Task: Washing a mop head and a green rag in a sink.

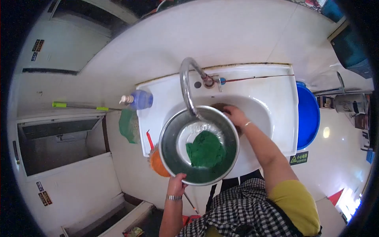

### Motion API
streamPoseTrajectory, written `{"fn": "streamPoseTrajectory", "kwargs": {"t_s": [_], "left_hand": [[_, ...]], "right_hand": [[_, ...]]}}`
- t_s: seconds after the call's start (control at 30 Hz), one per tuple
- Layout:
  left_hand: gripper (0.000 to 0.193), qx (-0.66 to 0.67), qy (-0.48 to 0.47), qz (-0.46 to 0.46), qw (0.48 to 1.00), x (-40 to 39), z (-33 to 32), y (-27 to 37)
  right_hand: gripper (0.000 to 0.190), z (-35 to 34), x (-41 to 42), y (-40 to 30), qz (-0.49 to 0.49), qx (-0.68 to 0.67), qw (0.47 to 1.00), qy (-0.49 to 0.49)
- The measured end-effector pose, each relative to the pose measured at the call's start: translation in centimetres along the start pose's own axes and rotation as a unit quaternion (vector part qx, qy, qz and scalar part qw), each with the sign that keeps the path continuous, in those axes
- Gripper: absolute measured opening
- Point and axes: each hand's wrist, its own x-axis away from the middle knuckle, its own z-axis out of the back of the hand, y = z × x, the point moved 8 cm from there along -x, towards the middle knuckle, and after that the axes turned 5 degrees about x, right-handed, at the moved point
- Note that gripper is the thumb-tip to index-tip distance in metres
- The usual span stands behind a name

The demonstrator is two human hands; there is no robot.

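Note:
A large round stainless steel basin (171, 130) stands over the left part of a white ceramic sink (281, 109). My left hand (177, 181) grips its near rim. Inside, a green cloth (205, 149) lies in water below the curved metal faucet (185, 80), and the water is rippled under the spout. Beyond the basin's right rim, my right hand (234, 115) reaches down into the sink bowl beside a brown object (219, 106), mostly hidden by the basin. The fingertips are hidden, so I cannot tell whether they hold it.
A blue pump bottle (142, 99) stands on the sink's left ledge. An orange round object (159, 164) and a red-handled tool (150, 139) are left of the basin. A large blue tub (308, 115) sits right of the sink, and a green-gripped pole (80, 106) is at the left.

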Motion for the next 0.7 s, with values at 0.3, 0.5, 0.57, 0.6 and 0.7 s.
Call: {"fn": "streamPoseTrajectory", "kwargs": {"t_s": [0.3, 0.5, 0.57, 0.6, 0.7], "left_hand": [[0.009, -0.106, -0.023, -0.046, 0.993, -1.9, -5.1, 1.4], [0.032, -0.159, -0.052, -0.065, 0.984, -2.4, -7.5, 0.5], [0.032, -0.191, -0.023, -0.124, 0.973, -2.1, -8.2, 1.1], [0.033, -0.169, -0.031, -0.069, 0.983, -1.8, -8.0, 0.6], [0.031, -0.139, -0.025, -0.055, 0.988, -2.6, -6.4, -0.2]], "right_hand": [[0.032, 7.0, 7.4, -10.4, -0.012, -0.077, 0.993, -0.089], [0.037, 0.2, 7.2, -13.0, 0.057, -0.005, 0.997, 0.043], [0.031, 0.3, 5.3, -10.5, -0.025, -0.146, 0.988, 0.04], [0.028, 1.5, 4.7, -11.2, -0.038, -0.19, 0.98, 0.041], [0.024, 7.8, 4.1, -16.4, 0.155, -0.215, 0.952, 0.152]]}}
